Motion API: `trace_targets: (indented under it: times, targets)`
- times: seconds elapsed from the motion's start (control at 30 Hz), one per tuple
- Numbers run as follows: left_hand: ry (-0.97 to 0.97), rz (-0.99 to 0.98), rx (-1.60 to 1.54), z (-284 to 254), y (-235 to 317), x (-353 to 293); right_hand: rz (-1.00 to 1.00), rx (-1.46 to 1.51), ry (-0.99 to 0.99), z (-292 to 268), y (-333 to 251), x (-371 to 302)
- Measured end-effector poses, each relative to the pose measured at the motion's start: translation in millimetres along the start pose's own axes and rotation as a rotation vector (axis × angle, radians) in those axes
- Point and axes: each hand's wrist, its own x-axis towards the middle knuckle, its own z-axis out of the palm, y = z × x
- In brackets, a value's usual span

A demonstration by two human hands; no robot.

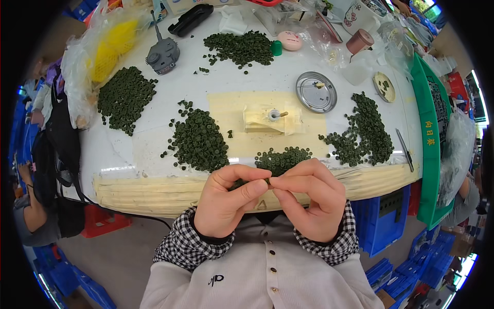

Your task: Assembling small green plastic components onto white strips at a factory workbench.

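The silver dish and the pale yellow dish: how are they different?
The silver dish is larger; the pale yellow dish is smaller. The silver dish is shiny; the yellow one looks dull. The silver dish holds a small tan item; the yellow one holds green pieces. Both are round.

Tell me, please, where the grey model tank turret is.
In the head view, the grey model tank turret is on the table, upper left, above and right of the leftmost dark green parts pile.

Pale top [231, 293]; dark buttons [272, 252]; checked black-and-white sleeves [177, 244]; black cuffs [206, 238]
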Motion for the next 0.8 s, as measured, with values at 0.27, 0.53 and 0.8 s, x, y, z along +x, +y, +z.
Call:
trace_targets:
  times: [0.27,0.53,0.8]
  targets:
    - [0.031,-0.053,0.168,5.5,-0.2,4.0,0.022,0.118,-0.05,-5.2,2.5,3.1]
    - [-0.067,-0.164,0.113,6.3,4.1,2.3,-0.106,0.043,-0.073,-9.3,4.3,4.6]
    - [-0.012,-0.055,0.255,9.2,6.1,-0.1,-0.049,0.128,-0.113,-9.1,7.2,2.5]
